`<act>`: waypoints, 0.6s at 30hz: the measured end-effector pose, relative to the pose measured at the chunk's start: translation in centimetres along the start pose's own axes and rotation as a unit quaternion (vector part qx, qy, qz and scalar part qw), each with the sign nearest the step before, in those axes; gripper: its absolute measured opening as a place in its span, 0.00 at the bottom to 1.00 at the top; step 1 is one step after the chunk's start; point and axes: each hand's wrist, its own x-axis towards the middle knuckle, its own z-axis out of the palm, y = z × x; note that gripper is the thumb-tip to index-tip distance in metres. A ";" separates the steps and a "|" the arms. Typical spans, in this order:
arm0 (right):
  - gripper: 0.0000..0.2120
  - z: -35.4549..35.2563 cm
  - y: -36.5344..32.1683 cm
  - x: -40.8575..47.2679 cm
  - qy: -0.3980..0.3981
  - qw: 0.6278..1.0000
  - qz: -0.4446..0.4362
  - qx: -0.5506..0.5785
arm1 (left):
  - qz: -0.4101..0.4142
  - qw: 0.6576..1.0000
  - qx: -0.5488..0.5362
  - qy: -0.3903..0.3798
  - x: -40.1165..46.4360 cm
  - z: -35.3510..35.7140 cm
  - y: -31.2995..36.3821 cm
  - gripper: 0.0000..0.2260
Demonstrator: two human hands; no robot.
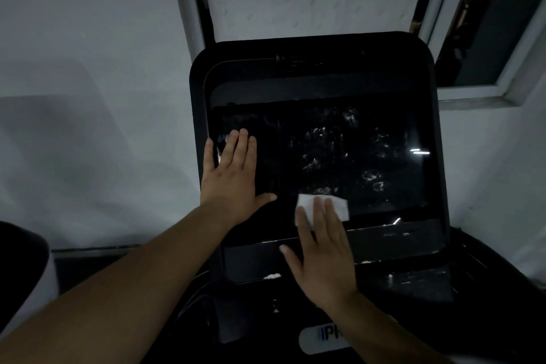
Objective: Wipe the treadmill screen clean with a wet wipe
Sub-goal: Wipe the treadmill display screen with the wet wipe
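The treadmill's dark screen (348, 154) fills the middle of the head view, set in a black rounded console (319, 47). White smears and specks cover its centre and right half. My left hand (233, 168) lies flat on the screen's left edge, fingers spread, holding nothing. My right hand (322, 248) presses a white wet wipe (336, 205) flat against the bottom edge of the screen; the wipe sticks out under my fingertips.
A white wall stands behind and to the left. A window frame (484, 91) is open at the upper right. Below the screen is a black console shelf (413, 278) with white specks and a white logo badge (319, 340). A pale object (26, 269) sits at the lower left.
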 end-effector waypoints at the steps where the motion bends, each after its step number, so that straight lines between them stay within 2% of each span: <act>1: 0.37 0.2 -1.4 0.1 -0.008 1.000 -0.019 0.003 | 0.000 1.000 0.001 0.002 0.0 0.0 0.0 0.54; 3: 0.36 0.4 -3.5 -0.1 -0.016 0.998 -0.067 0.006 | 0.003 1.000 0.002 0.004 0.0 0.0 -0.1 0.53; 5: 0.35 0.2 -2.8 -0.1 -0.010 0.997 -0.082 0.010 | 0.003 1.000 0.000 0.008 0.0 0.2 -0.2 0.53; 9: 0.35 -0.4 2.3 -0.3 0.013 1.000 -0.003 -0.002 | 0.007 1.000 0.001 0.006 0.0 0.2 -0.2 0.54; 12: 0.35 -0.6 1.5 0.4 0.016 0.999 0.027 0.017 | 0.007 1.000 0.000 -0.003 0.1 0.1 -0.1 0.54; 15: 0.36 -0.4 -2.3 1.9 0.009 0.998 -0.028 0.052 | 0.010 1.000 0.001 -0.006 0.0 -0.1 -0.3 0.53; 18: 0.36 -0.9 -1.0 2.2 -0.005 0.997 -0.062 0.044 | 0.015 1.000 -0.003 -0.005 0.0 -0.2 -0.4 0.53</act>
